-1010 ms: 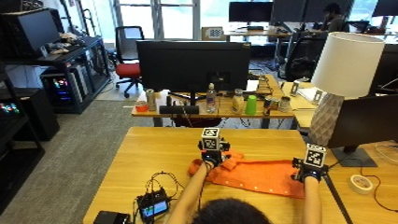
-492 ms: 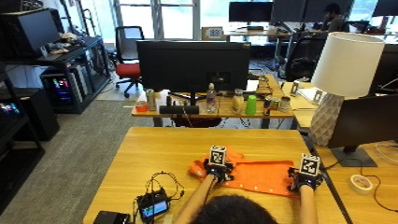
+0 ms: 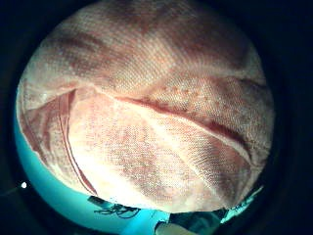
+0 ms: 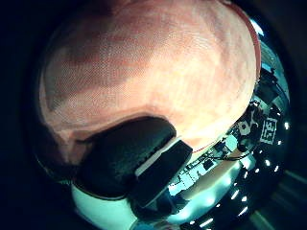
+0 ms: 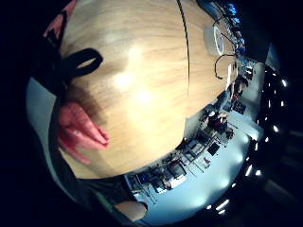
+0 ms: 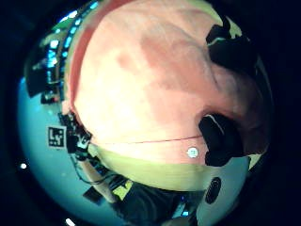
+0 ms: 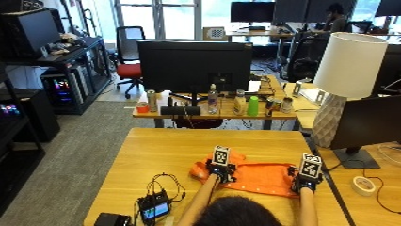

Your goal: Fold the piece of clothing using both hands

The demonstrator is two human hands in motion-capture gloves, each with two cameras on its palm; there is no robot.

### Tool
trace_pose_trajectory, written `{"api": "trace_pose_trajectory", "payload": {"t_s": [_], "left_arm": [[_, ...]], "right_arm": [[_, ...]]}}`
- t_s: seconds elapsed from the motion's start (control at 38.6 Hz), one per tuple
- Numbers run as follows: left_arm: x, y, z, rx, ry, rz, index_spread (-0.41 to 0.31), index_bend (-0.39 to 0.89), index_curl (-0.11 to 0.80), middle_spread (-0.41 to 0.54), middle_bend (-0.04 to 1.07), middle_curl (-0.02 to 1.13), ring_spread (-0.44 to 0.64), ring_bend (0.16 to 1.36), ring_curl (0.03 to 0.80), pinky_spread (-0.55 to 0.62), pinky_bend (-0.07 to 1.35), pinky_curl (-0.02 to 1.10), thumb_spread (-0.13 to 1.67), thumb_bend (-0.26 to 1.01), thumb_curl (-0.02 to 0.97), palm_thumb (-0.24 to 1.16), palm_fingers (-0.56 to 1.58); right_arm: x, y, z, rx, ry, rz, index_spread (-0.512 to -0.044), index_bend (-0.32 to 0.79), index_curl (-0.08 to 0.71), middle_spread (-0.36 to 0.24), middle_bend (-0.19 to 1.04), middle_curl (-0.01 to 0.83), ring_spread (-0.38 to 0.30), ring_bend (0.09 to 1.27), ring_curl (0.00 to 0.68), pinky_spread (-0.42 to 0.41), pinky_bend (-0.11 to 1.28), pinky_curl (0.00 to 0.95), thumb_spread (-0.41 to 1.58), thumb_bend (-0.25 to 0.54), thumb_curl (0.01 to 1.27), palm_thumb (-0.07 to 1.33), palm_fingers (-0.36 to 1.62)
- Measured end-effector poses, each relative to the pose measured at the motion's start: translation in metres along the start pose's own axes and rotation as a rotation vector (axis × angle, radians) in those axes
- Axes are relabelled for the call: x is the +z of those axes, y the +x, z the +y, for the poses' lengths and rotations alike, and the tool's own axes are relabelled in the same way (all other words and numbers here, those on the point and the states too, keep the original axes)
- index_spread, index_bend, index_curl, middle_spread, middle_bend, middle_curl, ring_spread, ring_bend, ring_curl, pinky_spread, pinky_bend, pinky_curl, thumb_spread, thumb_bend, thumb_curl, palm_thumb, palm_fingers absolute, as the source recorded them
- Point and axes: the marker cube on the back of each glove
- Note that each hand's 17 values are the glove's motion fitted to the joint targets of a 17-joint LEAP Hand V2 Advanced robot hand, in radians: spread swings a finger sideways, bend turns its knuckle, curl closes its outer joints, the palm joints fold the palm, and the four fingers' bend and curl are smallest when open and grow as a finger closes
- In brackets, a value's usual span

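Outside view first: over the past second I've drawn both hands back toward me along the table, and the orange garment now lies as a flatter, shorter band between them on the wood. My left hand sits on the cloth's left part, beside a bunched sleeve; the left thumb side palm view shows a black thumb pressed against the fabric that fills the lens, so I read it as pinching the cloth. My right hand is at the garment's right edge, with curled fingertips over the fabric, gripping it too. I judge one fold is being brought home; the loose sleeve remains untucked.
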Motion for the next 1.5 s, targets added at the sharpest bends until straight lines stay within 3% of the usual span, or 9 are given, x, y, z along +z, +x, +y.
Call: {"api": "trace_pose_trajectory", "payload": {"t_s": [0.31, 0.41, 0.6, 0.78, 0.88, 1.01, 1.22, 1.4, 1.5], "left_arm": [[-0.006, 0.001, -0.006, -0.035, 0.078, -0.011, -0.151, 0.12, 0.165, 0.235, 0.16, 0.2, 0.5, 0.58, 0.303, 0.49, 0.53, 0.33, 0.87, -0.05, 0.225, -0.04, -0.08], [-0.006, 0.001, -0.006, -0.037, 0.096, -0.019, -0.145, 0.12, 0.172, 0.234, 0.17, 0.2, 0.49, 0.59, 0.303, 0.48, 0.55, 0.33, 0.88, -0.05, 0.229, -0.03, -0.05], [-0.002, 0.001, 0.0, -0.059, 0.064, -0.011, -0.142, 0.12, 0.183, 0.231, 0.17, 0.21, 0.48, 0.61, 0.302, 0.48, 0.57, 0.34, 0.88, -0.04, 0.235, -0.03, -0.05], [-0.002, -0.003, -0.002, -0.114, 0.106, -0.011, -0.141, 0.13, 0.195, 0.225, 0.17, 0.22, 0.47, 0.62, 0.299, 0.46, 0.57, 0.34, 0.88, -0.04, 0.238, -0.02, -0.05], [-0.002, -0.003, -0.002, -0.103, 0.114, -0.011, -0.141, 0.13, 0.202, 0.224, 0.17, 0.22, 0.47, 0.62, 0.298, 0.47, 0.57, 0.34, 0.89, -0.04, 0.242, -0.02, -0.05], [0.0, 0.0, 0.002, -0.074, 0.077, 0.004, -0.141, 0.13, 0.208, 0.223, 0.17, 0.22, 0.47, 0.62, 0.295, 0.47, 0.57, 0.34, 0.89, -0.04, 0.245, -0.02, -0.05], [0.004, 0.002, 0.004, -0.013, 0.05, 0.014, -0.141, 0.13, 0.216, 0.223, 0.17, 0.23, 0.47, 0.63, 0.291, 0.47, 0.57, 0.34, 0.9, -0.04, 0.248, -0.02, -0.05], [0.004, 0.003, 0.003, 0.008, 0.07, 0.025, -0.141, 0.13, 0.22, 0.22, 0.17, 0.23, 0.47, 0.62, 0.285, 0.47, 0.56, 0.34, 0.9, -0.04, 0.248, -0.03, -0.06], [0.003, 0.002, 0.004, 0.005, 0.063, 0.013, -0.141, 0.13, 0.221, 0.219, 0.17, 0.24, 0.47, 0.62, 0.282, 0.47, 0.56, 0.33, 0.9, -0.04, 0.249, -0.03, -0.06]], "right_arm": [[-0.003, -0.007, -0.006, -0.038, 0.099, -0.042, -0.322, 0.11, 0.209, -0.165, 0.19, 0.37, -0.239, 0.81, 0.471, -0.34, 0.79, 0.394, 0.98, 0.047, 0.33, 1.08, 1.19], [-0.008, -0.014, 0.0, -0.112, 0.028, -0.029, -0.297, 0.17, 0.247, -0.166, 0.22, 0.394, -0.238, 0.79, 0.47, -0.348, 0.73, 0.384, 0.95, 0.048, 0.34, 1.12, 1.27], [-0.02, -0.011, 0.011, -0.031, -0.131, -0.02, -0.278, 0.16, 0.287, -0.165, 0.27, 0.425, -0.235, 0.77, 0.462, -0.351, 0.68, 0.377, 0.91, 0.028, 0.35, 1.15, 1.31], [-0.046, -0.018, 0.015, -0.08, -0.159, -0.058, -0.265, 0.17, 0.32, -0.165, 0.31, 0.45, -0.234, 0.75, 0.457, -0.347, 0.66, 0.381, 0.88, 0.007, 0.36, 1.18, 1.33], [-0.055, -0.027, -0.032, -0.07, -0.188, -0.071, -0.257, 0.16, 0.331, -0.163, 0.32, 0.458, -0.233, 0.76, 0.46, -0.34, 0.66, 0.386, 0.88, 0.001, 0.37, 1.19, 1.33], [-0.079, -0.045, -0.066, -0.136, -0.069, -0.099, -0.25, 0.17, 0.345, -0.158, 0.33, 0.466, -0.232, 0.76, 0.461, -0.338, 0.65, 0.39, 0.87, -0.004, 0.38, 1.22, 1.34], [-0.126, -0.089, -0.048, -0.243, 0.109, -0.157, -0.239, 0.15, 0.357, -0.156, 0.33, 0.473, -0.235, 0.75, 0.462, -0.328, 0.66, 0.405, 0.78, -0.046, 0.42, 1.15, 1.3], [-0.143, -0.136, -0.025, -0.362, 0.114, -0.161, -0.229, 0.14, 0.361, -0.154, 0.33, 0.483, -0.23, 0.75, 0.468, -0.302, 0.68, 0.421, 0.64, -0.039, 0.47, 1.1, 1.28], [-0.146, -0.15, -0.015, -0.297, 0.067, -0.149, -0.224, 0.15, 0.364, -0.152, 0.34, 0.487, -0.228, 0.75, 0.471, -0.296, 0.68, 0.429, 0.58, -0.033, 0.51, 1.08, 1.28]]}}
